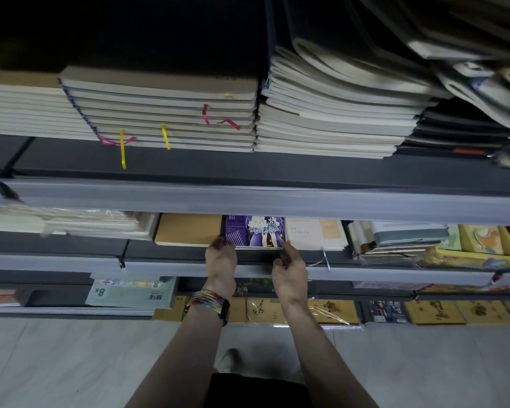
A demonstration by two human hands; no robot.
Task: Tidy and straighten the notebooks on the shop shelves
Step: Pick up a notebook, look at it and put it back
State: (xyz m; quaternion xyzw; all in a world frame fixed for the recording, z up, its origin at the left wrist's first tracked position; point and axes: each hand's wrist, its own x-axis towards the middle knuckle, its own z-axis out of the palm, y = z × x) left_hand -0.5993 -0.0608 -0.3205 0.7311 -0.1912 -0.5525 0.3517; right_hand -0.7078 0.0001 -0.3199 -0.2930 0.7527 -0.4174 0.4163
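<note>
Forearms extended upward; left hand (221, 259) and right hand (289, 267), fingers curled, pinch near corners of purple notebook (255, 231) at shelf (165, 253) front edge.

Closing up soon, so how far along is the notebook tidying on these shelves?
Looks done: the ribbon-marked stack on the upper shelf sits fairly square. In hand: the left hand and right hand hold the front corners of the purple notebook on the middle shelf. Left: the slumped pile at top right and the jumbled wrapped notebooks further right on the middle shelf.
</note>
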